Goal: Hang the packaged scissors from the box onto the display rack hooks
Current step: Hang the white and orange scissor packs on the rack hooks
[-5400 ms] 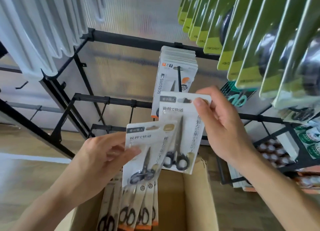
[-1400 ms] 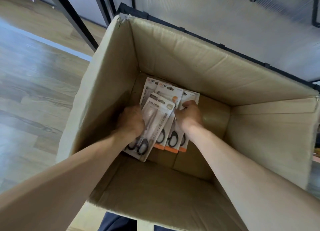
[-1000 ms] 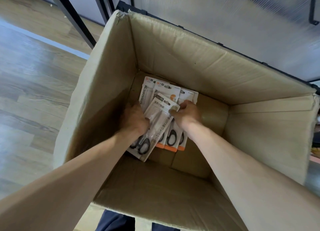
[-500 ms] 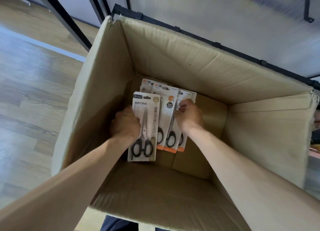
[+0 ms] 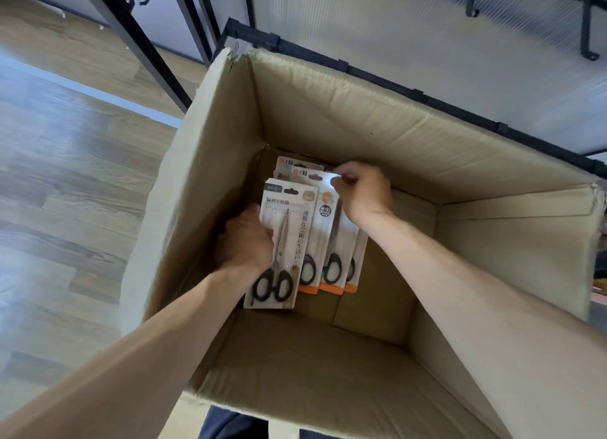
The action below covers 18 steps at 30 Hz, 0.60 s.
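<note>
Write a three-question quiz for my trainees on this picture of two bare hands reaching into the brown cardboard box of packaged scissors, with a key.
1. True or false: the left hand grips the white-carded pack of black-handled scissors.
2. Where does the right hand pinch the orange-trimmed scissors pack? A) bottom edge B) top corner C) middle
3. Fill in: the remaining packs lie on the floor of the brown cardboard ____.

Key:
1. True; its fingers curl round the pack's left edge.
2. B; fingertips meet at the top corner.
3. box.
</note>
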Motion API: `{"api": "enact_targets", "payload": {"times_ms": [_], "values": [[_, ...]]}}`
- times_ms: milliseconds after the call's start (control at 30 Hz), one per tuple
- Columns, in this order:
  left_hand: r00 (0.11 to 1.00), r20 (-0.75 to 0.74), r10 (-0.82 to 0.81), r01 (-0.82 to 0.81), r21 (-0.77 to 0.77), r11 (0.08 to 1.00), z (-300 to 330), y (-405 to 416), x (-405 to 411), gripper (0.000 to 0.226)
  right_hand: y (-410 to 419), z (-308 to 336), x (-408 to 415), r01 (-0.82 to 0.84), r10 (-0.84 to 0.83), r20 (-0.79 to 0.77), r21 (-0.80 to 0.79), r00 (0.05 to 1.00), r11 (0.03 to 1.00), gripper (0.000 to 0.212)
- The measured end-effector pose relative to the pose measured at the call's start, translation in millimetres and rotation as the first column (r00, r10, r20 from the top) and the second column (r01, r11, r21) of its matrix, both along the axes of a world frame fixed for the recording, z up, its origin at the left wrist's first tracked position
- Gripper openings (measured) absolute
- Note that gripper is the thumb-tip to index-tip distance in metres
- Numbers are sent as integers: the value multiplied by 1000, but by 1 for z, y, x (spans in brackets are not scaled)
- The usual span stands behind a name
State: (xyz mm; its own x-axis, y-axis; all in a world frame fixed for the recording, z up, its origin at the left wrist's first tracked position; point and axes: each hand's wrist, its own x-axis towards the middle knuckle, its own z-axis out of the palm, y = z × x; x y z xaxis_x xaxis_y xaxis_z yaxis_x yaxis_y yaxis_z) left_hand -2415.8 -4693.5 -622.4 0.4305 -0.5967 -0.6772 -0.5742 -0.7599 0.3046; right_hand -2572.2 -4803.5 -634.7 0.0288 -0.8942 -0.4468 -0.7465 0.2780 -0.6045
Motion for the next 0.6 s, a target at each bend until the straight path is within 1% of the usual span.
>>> {"api": "enact_targets", "payload": {"times_ms": [67,167,233,300,400,500,600], "values": [[996,-92,20,-24,-50,998,11,7,0,15,15,17,-8,5,-5,27,14,1000,1000,9],[969,-240,55,-87,-122,989,44,27,-5,31,44,52,-29,-3,4,54,-9,999,1000,6],[949,-309,65,-132,-201,971,72,46,-5,31,64,81,-46,7,-3,120,-32,993,999,8],[944,-328,24,-124,-289,949,103,63,-4,31,82,120,-59,20,-8,163,-70,987,997,10],[935,-353,38,-162,-329,930,152,75,-1,26,94,188,-75,-8,25,113,-155,993,988,14],[911,-412,-4,-162,-368,916,211,78,1,26,96,263,-84,-34,52,93,-194,994,980,11],[913,-393,-111,-76,-432,899,274,85,1,23,103,334,-87,-74,88,54,-227,995,971,13]]}}
